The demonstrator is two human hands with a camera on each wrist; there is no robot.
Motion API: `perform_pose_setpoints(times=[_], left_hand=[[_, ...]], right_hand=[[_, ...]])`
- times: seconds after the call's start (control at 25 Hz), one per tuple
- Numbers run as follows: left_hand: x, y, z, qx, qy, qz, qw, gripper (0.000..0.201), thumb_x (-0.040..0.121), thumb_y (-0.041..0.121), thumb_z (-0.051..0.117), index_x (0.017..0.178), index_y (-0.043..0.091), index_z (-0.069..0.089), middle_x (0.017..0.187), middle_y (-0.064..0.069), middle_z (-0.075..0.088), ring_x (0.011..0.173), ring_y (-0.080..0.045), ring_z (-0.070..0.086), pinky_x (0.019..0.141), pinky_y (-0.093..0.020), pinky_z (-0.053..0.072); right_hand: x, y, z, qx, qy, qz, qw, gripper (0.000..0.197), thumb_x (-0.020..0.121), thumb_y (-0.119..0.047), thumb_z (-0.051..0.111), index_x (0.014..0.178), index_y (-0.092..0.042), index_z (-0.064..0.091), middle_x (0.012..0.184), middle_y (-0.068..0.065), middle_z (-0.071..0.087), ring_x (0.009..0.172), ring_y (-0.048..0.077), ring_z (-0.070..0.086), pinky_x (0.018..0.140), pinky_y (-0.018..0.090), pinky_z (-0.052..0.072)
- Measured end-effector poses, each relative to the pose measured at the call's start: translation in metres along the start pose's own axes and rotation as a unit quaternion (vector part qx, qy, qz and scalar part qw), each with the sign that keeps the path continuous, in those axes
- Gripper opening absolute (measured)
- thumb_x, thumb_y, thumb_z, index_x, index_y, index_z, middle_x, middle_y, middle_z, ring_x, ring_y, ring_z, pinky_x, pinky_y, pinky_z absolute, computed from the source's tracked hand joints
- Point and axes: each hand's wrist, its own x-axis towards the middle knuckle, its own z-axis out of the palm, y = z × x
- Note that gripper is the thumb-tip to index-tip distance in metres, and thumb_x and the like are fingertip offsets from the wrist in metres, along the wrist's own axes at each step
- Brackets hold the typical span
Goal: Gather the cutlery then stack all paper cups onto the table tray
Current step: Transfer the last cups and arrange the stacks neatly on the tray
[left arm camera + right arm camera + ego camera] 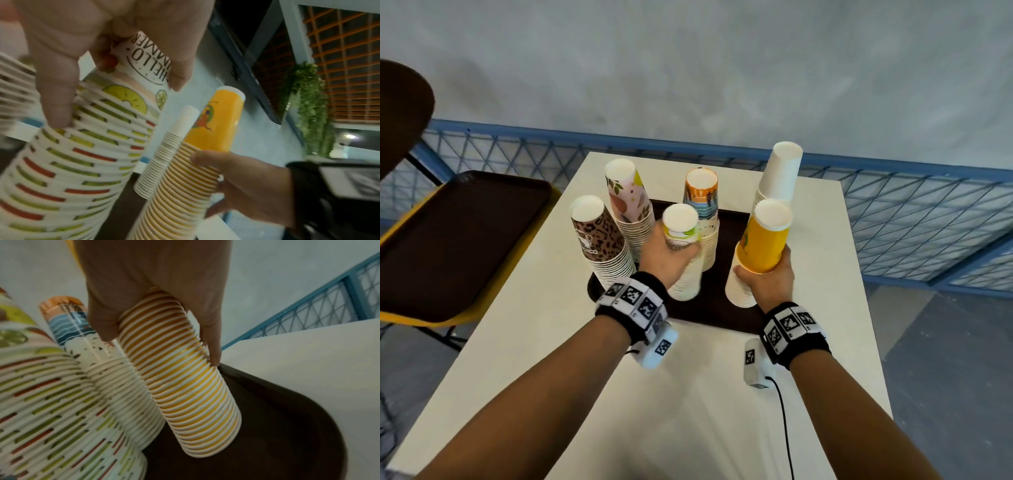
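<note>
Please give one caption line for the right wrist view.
Right hand grips a yellow cup stack above the dark tray.

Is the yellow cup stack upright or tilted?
Tilted: the right hand grips the yellow cup stack, leaning over the tray.

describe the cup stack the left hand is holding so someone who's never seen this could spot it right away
On the white table sits a dark tray crowded with upside-down cup stacks. The left hand grips the fruit-print stack near the tray's middle front. Only it shows lemon slices and the words HELLO SUMMER.
</note>
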Motion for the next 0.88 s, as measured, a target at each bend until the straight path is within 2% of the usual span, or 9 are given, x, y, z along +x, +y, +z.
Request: perform_pose_setpoints(times=[0.12,0.2,0.28,0.4,0.44,0.52,0.68,0.76,0.88], left_hand=[[-0.012,0.009,0.04,-0.004,-0.088,0.03,0.996,0.065,0.071,0.019,0.076,0.128,0.016,0.044,0.125,-0.002,0.059,0.11,-0.011,0.054,0.097,-0.024,0.039],[-0.015,0.015,0.055,-0.007,-0.099,0.048,0.994,0.068,0.072,0.018,0.075,0.131,0.015,0.041,0.129,-0.002,0.057,0.115,-0.012,0.052,0.096,-0.019,0.036],[-0.015,0.013,0.054,-0.012,-0.091,0.068,0.993,0.068,0.073,0.019,0.073,0.132,0.014,0.039,0.132,-0.004,0.053,0.12,-0.013,0.048,0.101,-0.023,0.035],[-0.011,0.006,0.035,-0.011,0.045,0.187,0.981,0.069,0.071,0.029,0.061,0.132,0.005,0.038,0.131,-0.011,0.043,0.121,-0.021,0.043,0.105,-0.033,0.035],[-0.003,0.007,0.028,-0.016,0.091,0.195,0.976,0.072,0.07,0.032,0.06,0.132,0.004,0.037,0.13,-0.011,0.041,0.122,-0.025,0.042,0.106,-0.036,0.035],[0.024,0.015,0.02,-0.016,0.123,0.141,0.982,0.079,0.07,0.029,0.069,0.137,0.008,0.031,0.135,-0.013,0.038,0.127,-0.026,0.039,0.109,-0.039,0.034],[0.066,0.022,0.027,0.019,-0.029,0.062,0.997,0.105,0.064,0.026,0.082,0.144,0.021,0.015,0.145,-0.011,0.039,0.133,-0.024,0.04,0.109,-0.032,0.033],[0.071,0.012,0.035,0.065,-0.045,0.046,0.996,0.089,0.067,0.026,0.08,0.139,0.016,0.028,0.135,-0.01,0.052,0.124,-0.025,0.051,0.098,-0.024,0.038],[0.076,-0.001,0.037,0.042,0.03,0.043,0.998,0.074,0.067,0.021,0.08,0.128,0.009,0.041,0.125,-0.011,0.058,0.115,-0.025,0.056,0.092,-0.024,0.042]], right_hand=[[0.006,-0.002,-0.01,0.013,0.015,0.009,1.0,0.086,0.059,-0.024,0.086,0.131,-0.02,0.039,0.116,0.001,0.058,0.1,0.021,0.056,0.086,0.033,0.046],[0.01,-0.002,-0.014,0.005,0.007,0.014,1.0,0.083,0.06,-0.028,0.086,0.128,-0.02,0.039,0.108,-0.003,0.056,0.095,0.019,0.055,0.083,0.033,0.045],[0.014,0.001,-0.017,-0.008,-0.003,0.015,1.0,0.081,0.061,-0.027,0.086,0.127,-0.022,0.038,0.107,-0.004,0.055,0.096,0.021,0.056,0.084,0.035,0.047],[0.017,0.003,-0.018,-0.013,-0.014,0.015,1.0,0.082,0.061,-0.027,0.086,0.127,-0.022,0.037,0.107,-0.005,0.053,0.095,0.02,0.054,0.086,0.037,0.048],[0.015,0.004,-0.018,-0.01,-0.014,0.016,1.0,0.082,0.062,-0.026,0.086,0.127,-0.022,0.036,0.107,-0.005,0.053,0.094,0.02,0.054,0.085,0.037,0.047],[0.017,0.005,-0.017,-0.008,-0.017,0.014,1.0,0.081,0.062,-0.026,0.085,0.127,-0.022,0.036,0.107,-0.005,0.052,0.094,0.019,0.054,0.084,0.035,0.047],[0.017,0.006,-0.017,-0.006,-0.02,0.012,1.0,0.082,0.062,-0.022,0.085,0.127,-0.021,0.036,0.108,-0.004,0.053,0.095,0.02,0.054,0.084,0.035,0.046],[0.017,0.006,-0.017,-0.002,-0.021,0.015,1.0,0.082,0.062,-0.022,0.085,0.128,-0.021,0.035,0.108,-0.005,0.053,0.095,0.019,0.054,0.084,0.035,0.046],[0.017,0.006,-0.018,0.001,-0.022,0.016,1.0,0.083,0.062,-0.023,0.086,0.127,-0.023,0.035,0.109,-0.006,0.053,0.097,0.018,0.055,0.087,0.036,0.047]])
